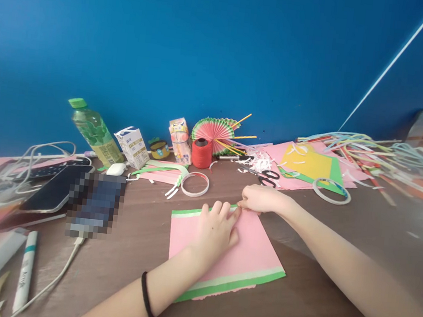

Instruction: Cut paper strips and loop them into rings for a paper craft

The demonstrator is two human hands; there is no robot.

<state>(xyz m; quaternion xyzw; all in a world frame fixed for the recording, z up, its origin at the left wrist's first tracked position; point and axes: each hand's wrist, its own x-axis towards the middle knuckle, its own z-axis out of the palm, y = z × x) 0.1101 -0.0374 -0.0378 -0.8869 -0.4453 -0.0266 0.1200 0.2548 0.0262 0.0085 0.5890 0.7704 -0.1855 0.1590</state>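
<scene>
I have my left hand (214, 232) spread flat on the pink sheet (246, 255) mid-bench, my right hand (262, 199) pinching its far edge. Along the back edge: one green-capped bottle (93, 133) holding pale liquid, two cartons (134, 146).

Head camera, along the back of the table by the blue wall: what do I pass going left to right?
Green-capped bottle → white carton → small yellow jar → pink carton → red thread spool → black scissors → yellow paper → heap of paper strips.
</scene>
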